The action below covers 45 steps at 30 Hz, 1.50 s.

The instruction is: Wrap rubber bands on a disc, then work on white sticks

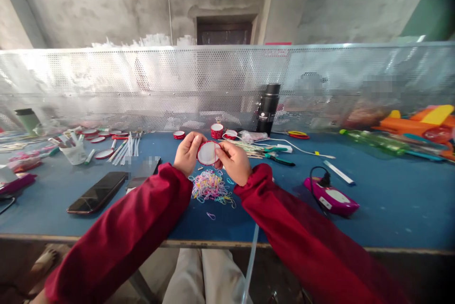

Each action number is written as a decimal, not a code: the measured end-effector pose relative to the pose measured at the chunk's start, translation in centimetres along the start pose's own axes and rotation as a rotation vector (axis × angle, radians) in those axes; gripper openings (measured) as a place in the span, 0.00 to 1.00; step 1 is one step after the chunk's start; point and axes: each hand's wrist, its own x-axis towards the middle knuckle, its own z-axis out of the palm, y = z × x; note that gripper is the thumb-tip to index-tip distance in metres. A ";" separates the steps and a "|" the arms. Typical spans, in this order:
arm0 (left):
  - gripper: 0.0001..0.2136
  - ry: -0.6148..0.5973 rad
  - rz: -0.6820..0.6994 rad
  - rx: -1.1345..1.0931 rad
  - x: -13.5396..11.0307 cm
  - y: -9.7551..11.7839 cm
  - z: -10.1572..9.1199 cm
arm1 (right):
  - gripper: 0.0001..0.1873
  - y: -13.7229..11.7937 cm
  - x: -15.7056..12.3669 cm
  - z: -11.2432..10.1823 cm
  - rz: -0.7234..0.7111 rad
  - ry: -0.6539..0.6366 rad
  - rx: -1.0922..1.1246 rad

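Both hands were closed lightly on one thing, a white disc with a red rim [206,153]. The left hand [188,153] grasped its left edge, and the right hand [235,162] pinched the opposite edge, the thumb lying over the face. The disc thus sat between the two hands, in front of the body and apparently raised off the table, its pale face turned toward the wearer. A thin red line ran down the face beside the right thumb; at this blur I could not tell whether it was a loose strand or part of the rim.

The step in hand looked to be fingering or adjusting that rim. As I judged it, the next move called for a steady left grip and a small, careful shift of the right fingertips, with no pull that might bend the disc.

Just below the hands lay a loose pile of pastel loops [210,184]. Beyond them stood a stack of red-rimmed pieces [216,130], with green-handled pliers [279,157] off to the right. Farther out on the blue table [391,200] were a phone [97,193] and a white cup of markers [73,153] at left, a purple box [332,198] at right, and a black bottle [268,111] near the perforated screen [159,76].
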 end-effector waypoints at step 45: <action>0.18 0.116 0.152 0.071 0.2 -0.6 -0.2 | 0.09 -1.1 -0.2 0.5 -0.033 0.045 -0.039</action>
